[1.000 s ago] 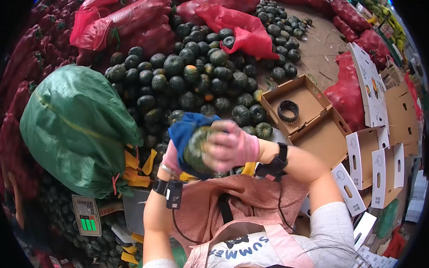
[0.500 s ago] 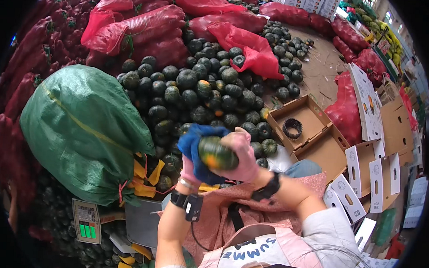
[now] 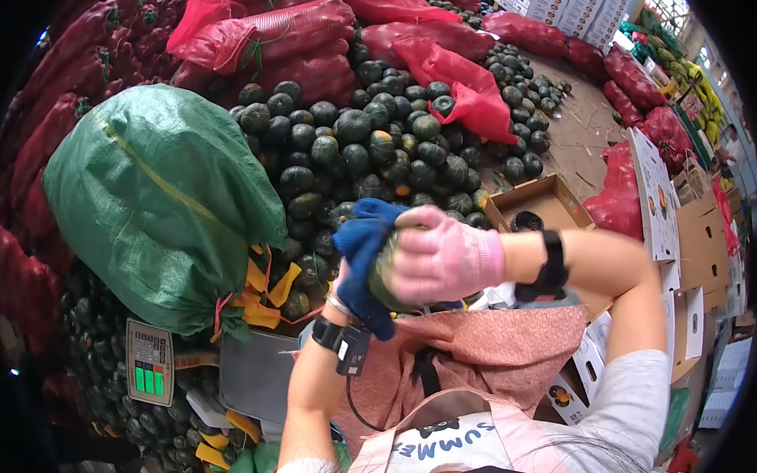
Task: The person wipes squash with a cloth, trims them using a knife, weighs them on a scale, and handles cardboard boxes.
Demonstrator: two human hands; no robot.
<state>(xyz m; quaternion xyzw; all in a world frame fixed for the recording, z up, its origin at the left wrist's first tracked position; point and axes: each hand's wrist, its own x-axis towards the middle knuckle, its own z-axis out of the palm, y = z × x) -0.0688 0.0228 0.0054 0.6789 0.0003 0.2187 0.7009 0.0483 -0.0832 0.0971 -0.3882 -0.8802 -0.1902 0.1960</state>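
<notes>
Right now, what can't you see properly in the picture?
In the head view:
- Most of the squash: behind the right hand.
- The left hand's fingers: under the blue cloth.
- The scale's writing: too small.
- Inside the green sack: hidden by its sides.

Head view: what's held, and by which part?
A green squash: right hand over its right side, blue cloth in left hand against its left side.

overhead view, facing forward-down
</notes>
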